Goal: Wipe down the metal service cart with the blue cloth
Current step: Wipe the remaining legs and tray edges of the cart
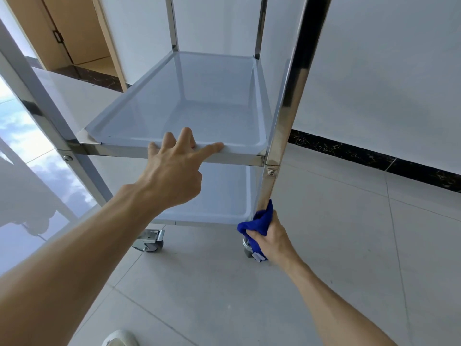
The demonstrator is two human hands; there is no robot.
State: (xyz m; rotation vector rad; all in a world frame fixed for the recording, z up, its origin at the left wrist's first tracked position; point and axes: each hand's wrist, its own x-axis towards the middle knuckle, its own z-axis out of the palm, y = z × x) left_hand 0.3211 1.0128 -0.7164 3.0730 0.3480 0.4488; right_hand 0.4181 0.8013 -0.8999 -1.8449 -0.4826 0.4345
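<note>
The metal service cart [174, 153] stands in front of me, with shiny steel posts and pale grey tray shelves. My left hand [174, 171] rests on the near rim of the middle shelf, its fingers spread and laid over the edge. Lower down, my right hand [270, 237] grips the bunched blue cloth [257, 224] and presses it against the bottom of the near right post [287, 108], just beside the lower shelf [224, 196]. The cloth hides part of the right front caster.
A locking caster [149, 242] sits at the cart's near left corner. Pale floor tiles surround the cart, with a white wall and dark marble skirting [374, 156] to the right. A wooden door [74, 31] is at the back left. A white shoe tip [119, 338] shows below.
</note>
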